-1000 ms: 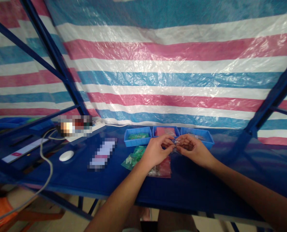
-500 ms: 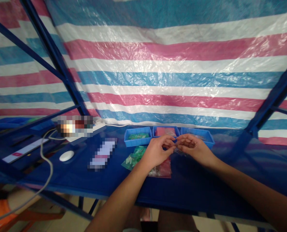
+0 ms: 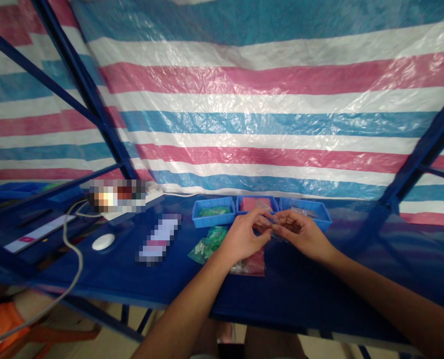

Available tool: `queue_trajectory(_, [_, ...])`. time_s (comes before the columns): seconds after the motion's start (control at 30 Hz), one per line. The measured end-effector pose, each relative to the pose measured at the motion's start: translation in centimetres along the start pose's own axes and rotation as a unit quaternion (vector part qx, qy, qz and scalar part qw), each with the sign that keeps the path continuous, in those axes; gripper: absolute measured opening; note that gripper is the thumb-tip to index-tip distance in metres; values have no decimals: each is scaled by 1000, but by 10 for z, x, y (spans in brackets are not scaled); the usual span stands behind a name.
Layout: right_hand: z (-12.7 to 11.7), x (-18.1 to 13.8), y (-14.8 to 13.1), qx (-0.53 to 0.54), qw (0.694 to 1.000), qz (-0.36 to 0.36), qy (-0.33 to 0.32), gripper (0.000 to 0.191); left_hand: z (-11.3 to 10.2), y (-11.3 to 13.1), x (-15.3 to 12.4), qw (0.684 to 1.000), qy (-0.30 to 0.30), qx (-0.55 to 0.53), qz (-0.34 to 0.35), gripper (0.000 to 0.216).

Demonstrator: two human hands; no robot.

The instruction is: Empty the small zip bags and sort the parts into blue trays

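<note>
My left hand (image 3: 245, 234) and my right hand (image 3: 303, 235) meet fingertip to fingertip above the table, thumbs and fingers pinched together. Between them is a small clear plastic bag (image 3: 278, 236), mostly hidden by the fingers; its contents are too small to make out. Under and beside my left forearm lie green plastic bags (image 3: 205, 248) and red plastic bags (image 3: 255, 264). Just behind the hands stand three blue bins: one with green bags (image 3: 214, 212), one with red bags (image 3: 256, 204), and one with clear bags (image 3: 306, 210).
A blue table (image 3: 132, 284) spans the view before a striped plastic sheet (image 3: 262, 119). On the left are a white oval object (image 3: 103, 242), a blurred-out phone-like object (image 3: 160, 239), a pale cable (image 3: 77, 262) and a power strip (image 3: 152, 197). An orange-clothed person (image 3: 3, 324) sits lower left.
The fingers of both hands have shifted slightly around the clear bag, with the right fingertips a little closer to the left. Everything else stays in place.
</note>
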State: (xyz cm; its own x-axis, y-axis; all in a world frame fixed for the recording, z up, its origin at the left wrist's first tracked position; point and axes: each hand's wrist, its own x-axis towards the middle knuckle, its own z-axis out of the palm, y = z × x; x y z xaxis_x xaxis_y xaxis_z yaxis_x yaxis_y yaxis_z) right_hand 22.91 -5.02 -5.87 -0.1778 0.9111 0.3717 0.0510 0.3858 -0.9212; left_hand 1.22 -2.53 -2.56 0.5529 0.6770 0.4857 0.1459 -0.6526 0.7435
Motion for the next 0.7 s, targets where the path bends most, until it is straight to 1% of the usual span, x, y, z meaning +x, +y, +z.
queue_trajectory(0.13, [0,-1,-2,-39,999,-9,-5,28,-1,2,0,999,9,38,10,41])
queue_trajectory(0.27, [3,-2,-8,-81,995,-57,-12,19,-1,4,0,998,14,67,16,51])
queue_trajectory(0.33, [4,-2,-10,-93,993,-70,-6,18,0,5,0,996,17,79,26,54])
queue_trajectory(0.43, [3,-2,-12,-106,992,-68,29,20,-2,6,1,992,49,103,47,45])
queue_trajectory(0.5, [0,-2,-12,-129,987,-73,67,21,-4,6,2,990,66,119,42,37])
queue_trajectory(0.57, [-3,-2,-12,-169,977,-91,96,20,-6,6,2,993,47,108,17,37])
queue_trajectory(0.6, [-4,-1,-12,-193,971,-105,97,18,-6,6,2,995,28,92,6,39])
queue_trajectory(0.67, [-5,-1,-13,-232,959,-143,75,14,-6,7,1,998,2,60,0,38])
queue_trajectory(0.7, [-5,0,-14,-245,954,-161,58,13,-5,7,1,999,3,52,1,36])
